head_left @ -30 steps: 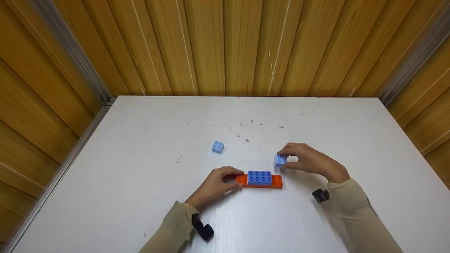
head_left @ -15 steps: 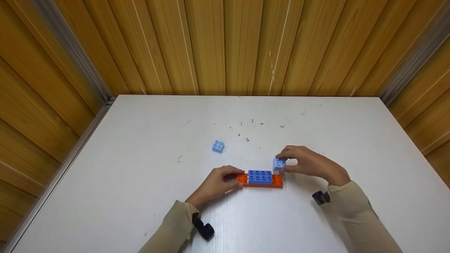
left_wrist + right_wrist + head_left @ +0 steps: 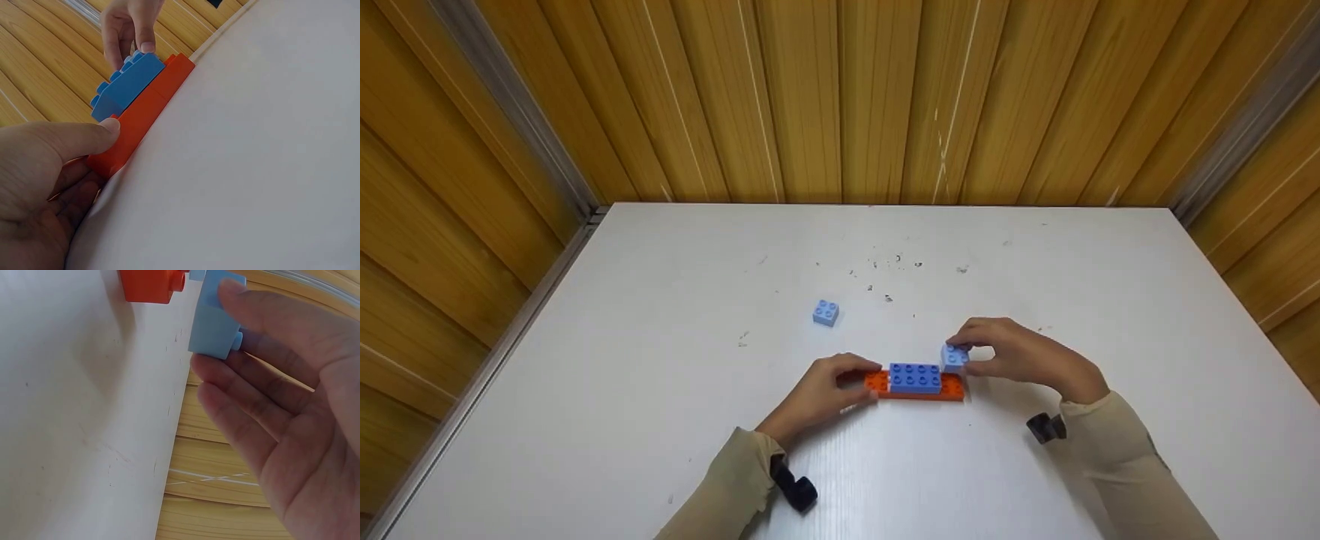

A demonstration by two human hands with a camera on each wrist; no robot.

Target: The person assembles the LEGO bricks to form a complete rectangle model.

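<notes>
A row of orange-red bricks [image 3: 952, 387] lies on the white table, with a seam showing along its side in the left wrist view. On its middle sits a blue eight-stud brick [image 3: 915, 379], studs up. My left hand [image 3: 819, 391] grips the row's left end between thumb and fingers. Between thumb and fingers of my right hand [image 3: 1024, 355] is a light blue four-stud brick [image 3: 955, 359], held over the row's right end, close beside the blue brick. In the right wrist view this light blue brick [image 3: 211, 326] stands apart from the orange-red end [image 3: 147, 286].
Another light blue four-stud brick [image 3: 825, 313] sits on the table [image 3: 675, 300], farther back and left of the row. Yellow wood-look panels [image 3: 810, 97] rise behind the table's far edge and on both sides. Dark scuffs mark the tabletop.
My right hand has brought its light blue brick nearer to me and slightly left, from behind the row to over its right end. The left hand has kept its grip in place.
</notes>
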